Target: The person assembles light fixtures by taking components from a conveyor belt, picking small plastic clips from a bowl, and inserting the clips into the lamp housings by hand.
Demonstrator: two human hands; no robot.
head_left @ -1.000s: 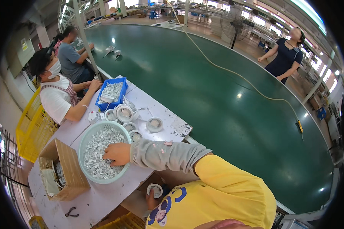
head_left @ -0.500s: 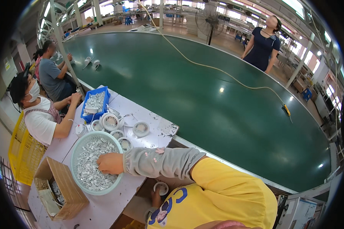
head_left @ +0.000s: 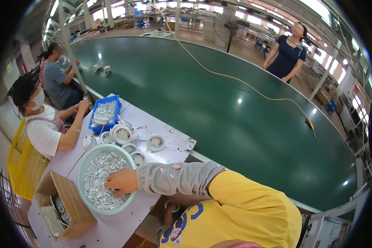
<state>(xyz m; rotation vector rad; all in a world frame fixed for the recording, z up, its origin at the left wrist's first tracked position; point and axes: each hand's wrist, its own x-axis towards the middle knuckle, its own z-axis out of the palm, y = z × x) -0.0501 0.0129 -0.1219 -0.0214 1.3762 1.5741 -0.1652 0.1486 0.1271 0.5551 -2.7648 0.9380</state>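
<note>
My right hand [head_left: 122, 182], its arm in a grey sleeve, reaches into a pale green basin [head_left: 82, 182] heaped with small white plastic parts [head_left: 99, 173]. Its fingers curl down among the parts, and whatever sits between fingertips and thumb is hidden. Low beside the table's edge, in shadow, my left hand [head_left: 168, 215] is closed round a round white housing [head_left: 173, 205], partly covered by my yellow shirt. Several similar round white housings [head_left: 156, 143] with pale insides lie on the white table beyond the basin.
A blue bin [head_left: 105, 112] of white parts stands past the housings. An open cardboard box [head_left: 70, 202] is near the basin. Beyond the table runs a wide green conveyor belt [head_left: 219, 111] with a cable across it. Co-workers sit at left; another person [head_left: 289, 56] stands across the belt.
My right hand has shifted slightly within the parts, and its thumb now shows more clearly. The housing in my left hand is now more hidden. The person across the belt has lowered an arm.
</note>
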